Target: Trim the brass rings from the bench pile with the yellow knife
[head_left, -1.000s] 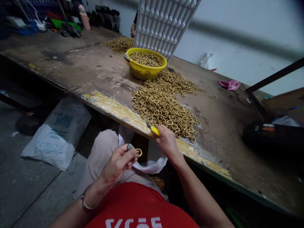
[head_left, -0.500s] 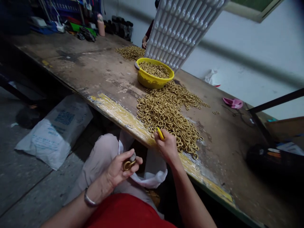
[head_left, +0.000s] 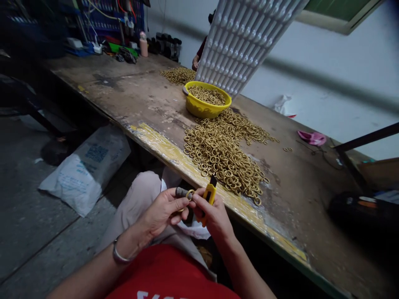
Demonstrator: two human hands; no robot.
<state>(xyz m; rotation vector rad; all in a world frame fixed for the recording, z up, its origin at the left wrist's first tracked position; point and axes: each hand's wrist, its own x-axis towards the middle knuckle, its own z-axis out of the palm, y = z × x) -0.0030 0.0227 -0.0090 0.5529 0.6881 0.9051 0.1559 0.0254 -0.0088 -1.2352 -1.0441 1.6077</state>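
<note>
My left hand (head_left: 162, 211) is closed on a small brass ring (head_left: 189, 194), pinched between a grey-capped thumb and the fingers, just below the table's front edge. My right hand (head_left: 212, 216) is wrapped round a yellow utility knife (head_left: 209, 195), whose tip sits right beside the ring. Both hands are held over my lap, close together. On the worn wooden table (head_left: 134, 93) in front lies a big heap of brass rings (head_left: 224, 151).
A yellow bowl (head_left: 204, 108) full of rings stands behind the heap, with a white moulded tray (head_left: 246, 37) leaning over it. Another person's hand (head_left: 195, 63) shows by a far ring pile (head_left: 178, 75). A white sack (head_left: 85, 168) lies on the floor left. A pink item (head_left: 311, 137) lies right.
My right hand has come back from the ring heap to my lap, bringing the knife up against the ring. My left hand turned the ring towards it. The view shifted slightly.
</note>
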